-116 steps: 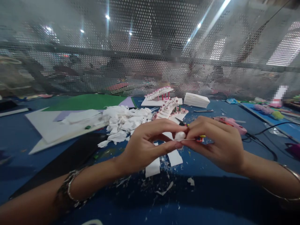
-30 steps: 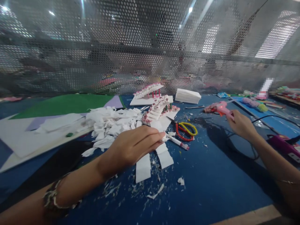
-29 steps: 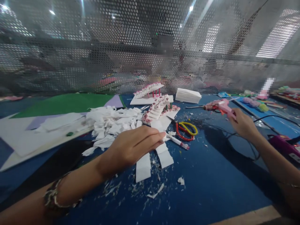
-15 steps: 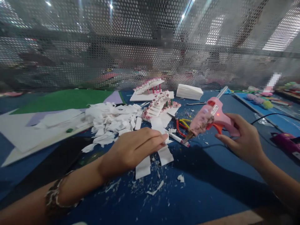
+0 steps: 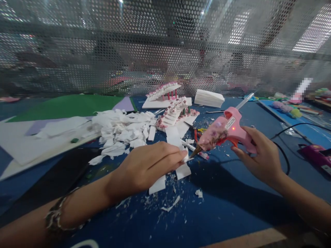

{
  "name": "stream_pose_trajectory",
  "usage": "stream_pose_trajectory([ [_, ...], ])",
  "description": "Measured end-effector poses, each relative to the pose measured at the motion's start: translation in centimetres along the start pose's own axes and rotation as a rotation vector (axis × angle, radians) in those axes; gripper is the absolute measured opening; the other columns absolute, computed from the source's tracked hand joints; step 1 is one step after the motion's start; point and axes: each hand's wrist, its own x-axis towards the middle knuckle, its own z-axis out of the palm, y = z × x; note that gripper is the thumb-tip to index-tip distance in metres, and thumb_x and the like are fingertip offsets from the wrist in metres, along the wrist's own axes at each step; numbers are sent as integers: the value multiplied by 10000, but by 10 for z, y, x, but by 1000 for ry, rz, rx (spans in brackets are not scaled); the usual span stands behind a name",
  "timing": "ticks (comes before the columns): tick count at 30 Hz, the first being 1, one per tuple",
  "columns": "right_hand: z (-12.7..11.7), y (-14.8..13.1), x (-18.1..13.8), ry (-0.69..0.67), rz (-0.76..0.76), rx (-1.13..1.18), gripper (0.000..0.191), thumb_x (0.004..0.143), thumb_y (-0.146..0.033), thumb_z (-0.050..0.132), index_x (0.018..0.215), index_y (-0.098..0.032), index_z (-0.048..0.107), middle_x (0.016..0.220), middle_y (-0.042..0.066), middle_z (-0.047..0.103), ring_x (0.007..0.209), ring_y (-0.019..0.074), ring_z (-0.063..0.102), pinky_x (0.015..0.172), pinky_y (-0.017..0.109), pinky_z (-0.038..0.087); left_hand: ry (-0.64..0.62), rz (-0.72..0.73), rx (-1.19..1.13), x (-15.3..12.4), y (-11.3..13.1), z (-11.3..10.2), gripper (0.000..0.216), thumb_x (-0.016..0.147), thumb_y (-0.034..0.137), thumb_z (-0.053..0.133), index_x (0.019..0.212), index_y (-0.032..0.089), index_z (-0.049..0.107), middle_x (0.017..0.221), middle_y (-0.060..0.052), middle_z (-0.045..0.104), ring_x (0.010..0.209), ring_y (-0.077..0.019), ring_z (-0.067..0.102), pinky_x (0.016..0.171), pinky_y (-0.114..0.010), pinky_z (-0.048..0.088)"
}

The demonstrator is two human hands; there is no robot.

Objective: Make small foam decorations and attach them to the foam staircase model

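Observation:
My right hand [image 5: 258, 155] grips a pink hot glue gun [image 5: 219, 132], its red light lit and a clear glue stick [image 5: 245, 100] at its back end. The gun's nozzle points down-left, close to the fingertips of my left hand [image 5: 152, 165]. Those fingertips are pinched on a small white piece [image 5: 186, 155], largely covered by the fingers. Beneath lie white paper strips [image 5: 184, 171]. Just beyond them stands a small white staircase model [image 5: 172, 115] with pink trim. A white marker-like stick [image 5: 192, 147] and red-and-yellow-handled pliers [image 5: 198, 132] lie partly behind the gun.
A heap of torn white paper [image 5: 124, 129] is at left, beside green sheet material [image 5: 64, 106] and white boards. A second staircase model [image 5: 165, 94] and a folded white stack [image 5: 209, 99] stand behind. A black cable [image 5: 297, 124] and purple object [image 5: 315, 156] are at right.
The glue gun has moved left and slightly down, bringing its nozzle next to my left fingertips. My left hand stays almost in place, still pinching the white piece.

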Motion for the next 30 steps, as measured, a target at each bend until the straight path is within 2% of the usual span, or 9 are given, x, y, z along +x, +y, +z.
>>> stream_pose_trajectory([
  [5, -1, 0, 0, -6, 8, -6, 413, 795, -385, 555, 1167, -224, 472, 824, 44, 575, 671, 172, 551, 571, 275, 444, 5, 3, 30, 1, 0, -2, 178, 853, 142, 526, 1025, 104, 548, 866, -83, 661, 781, -143, 615, 630, -234, 505],
  [11, -2, 0, -1, -14, 13, 3, 422, 799, -367, 553, 1186, -226, 463, 881, 51, 590, 728, 181, 566, 619, 284, 462, 9, 14, 40, 2, 0, -2, 172, 848, 142, 531, 1013, 98, 554, 859, -81, 661, 772, -142, 618, 624, -233, 510],
  [17, -2, 0, 0, -11, 6, -18, 415, 796, -387, 553, 1168, -220, 478, 867, 56, 589, 675, 172, 555, 590, 285, 455, 12, 5, 23, 3, 1, -2, 157, 859, 154, 513, 1004, 106, 551, 847, -83, 661, 764, -142, 622, 618, -233, 514],
  [27, -3, -1, 0, 15, -30, -42, 399, 791, -392, 567, 1118, -174, 501, 854, 62, 595, 675, 158, 555, 579, 257, 441, 35, -2, 89, 1, -4, -5, 224, 814, 141, 595, 1027, 80, 558, 853, -86, 654, 765, -144, 614, 643, -256, 518],
  [30, -1, 8, 5, 2, -15, -77, 419, 787, -419, 562, 1108, -155, 506, 893, 80, 607, 725, 180, 574, 621, 273, 440, 44, -25, 101, 1, -6, -6, 230, 814, 144, 595, 1036, 96, 558, 859, -79, 654, 773, -141, 614, 653, -256, 521],
])
